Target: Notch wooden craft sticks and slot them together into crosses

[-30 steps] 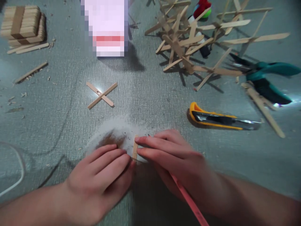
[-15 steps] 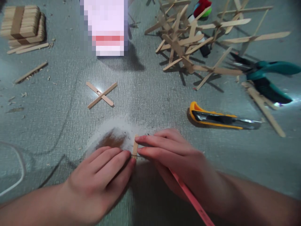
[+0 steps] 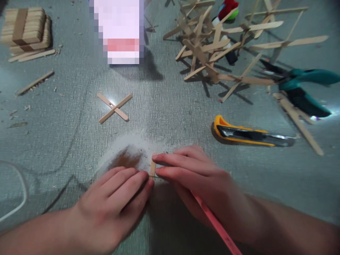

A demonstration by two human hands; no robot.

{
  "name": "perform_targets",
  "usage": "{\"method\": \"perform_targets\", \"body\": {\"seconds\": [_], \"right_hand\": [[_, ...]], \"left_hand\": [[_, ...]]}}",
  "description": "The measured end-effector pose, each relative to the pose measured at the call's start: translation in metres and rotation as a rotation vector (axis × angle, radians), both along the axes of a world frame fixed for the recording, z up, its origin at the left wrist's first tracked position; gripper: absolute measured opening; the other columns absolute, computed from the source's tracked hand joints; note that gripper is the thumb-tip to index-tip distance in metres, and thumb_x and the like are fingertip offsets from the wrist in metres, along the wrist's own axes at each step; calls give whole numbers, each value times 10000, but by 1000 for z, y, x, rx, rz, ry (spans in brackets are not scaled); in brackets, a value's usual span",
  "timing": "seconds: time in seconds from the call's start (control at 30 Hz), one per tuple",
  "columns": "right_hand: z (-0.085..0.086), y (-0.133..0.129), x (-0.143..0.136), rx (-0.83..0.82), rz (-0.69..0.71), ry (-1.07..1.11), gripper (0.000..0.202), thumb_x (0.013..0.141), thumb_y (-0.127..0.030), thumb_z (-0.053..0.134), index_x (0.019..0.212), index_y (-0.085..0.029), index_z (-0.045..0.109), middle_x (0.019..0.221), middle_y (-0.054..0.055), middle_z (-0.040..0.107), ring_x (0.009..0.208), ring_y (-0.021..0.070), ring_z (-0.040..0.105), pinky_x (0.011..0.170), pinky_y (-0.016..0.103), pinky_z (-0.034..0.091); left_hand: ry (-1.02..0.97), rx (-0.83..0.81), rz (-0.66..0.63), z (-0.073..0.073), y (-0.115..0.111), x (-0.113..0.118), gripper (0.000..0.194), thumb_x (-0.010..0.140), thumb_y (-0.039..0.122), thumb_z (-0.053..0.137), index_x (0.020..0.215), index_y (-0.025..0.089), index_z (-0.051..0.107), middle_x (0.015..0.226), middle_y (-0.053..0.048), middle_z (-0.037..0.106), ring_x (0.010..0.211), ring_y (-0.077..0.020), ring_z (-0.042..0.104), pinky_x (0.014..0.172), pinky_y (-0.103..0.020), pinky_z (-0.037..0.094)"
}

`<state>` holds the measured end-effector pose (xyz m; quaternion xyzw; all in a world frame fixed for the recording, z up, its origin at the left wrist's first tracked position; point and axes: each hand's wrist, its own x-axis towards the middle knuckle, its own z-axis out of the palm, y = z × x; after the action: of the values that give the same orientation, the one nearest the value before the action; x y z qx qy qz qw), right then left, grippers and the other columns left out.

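Near the bottom middle, my left hand (image 3: 119, 198) is closed, its thumb and index fingertip pinching the lower end of a short wooden craft stick (image 3: 153, 164). The stick points away from me, and a thin dark line crosses it by the fingertips. From the right, two fingertips of my right hand (image 3: 202, 177) touch the stick's edge. A long red pencil-like rod (image 3: 216, 221) lies held under that hand, sloping down to the right; its front end is hidden. Beyond the hands, two craft sticks form a cross (image 3: 114, 108).
A whitish patch with a brown middle (image 3: 127, 157) lies just past my left hand. A yellow utility knife (image 3: 243, 132) and green-handled pliers (image 3: 292, 79) lie right. Joined craft sticks (image 3: 202, 49) pile up behind. Bundled sticks (image 3: 23, 26) sit far left; a pixelated object (image 3: 122, 28) stands at the back.
Hardly anything differs. The short craft stick shifts very slightly between my fingertips, and both hands keep their places.
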<state>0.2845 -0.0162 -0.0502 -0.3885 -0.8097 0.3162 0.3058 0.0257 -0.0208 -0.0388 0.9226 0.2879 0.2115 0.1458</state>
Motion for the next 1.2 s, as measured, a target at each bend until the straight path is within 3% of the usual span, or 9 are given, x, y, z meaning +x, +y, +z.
{"method": "perform_targets", "body": {"seconds": [0.7, 1.2], "right_hand": [[2, 1, 0, -1, 12, 2, 301, 959, -13, 546, 1168, -185, 678, 1339, 121, 772, 1030, 229, 693, 926, 410, 522], [1, 0, 1, -4, 9, 0, 289, 975, -38, 552, 1180, -194, 685, 1372, 131, 760, 1029, 233, 694, 929, 427, 528]], "left_hand": [[13, -28, -41, -2, 0, -3, 303, 1044, 95, 645, 1336, 61, 717, 1348, -91, 671, 1272, -216, 616, 1221, -363, 460], [22, 2, -35, 1, 2, 1, 238, 1072, 135, 621, 1271, 64, 730, 1272, -86, 698, 1177, -219, 642, 1119, -378, 509]]}}
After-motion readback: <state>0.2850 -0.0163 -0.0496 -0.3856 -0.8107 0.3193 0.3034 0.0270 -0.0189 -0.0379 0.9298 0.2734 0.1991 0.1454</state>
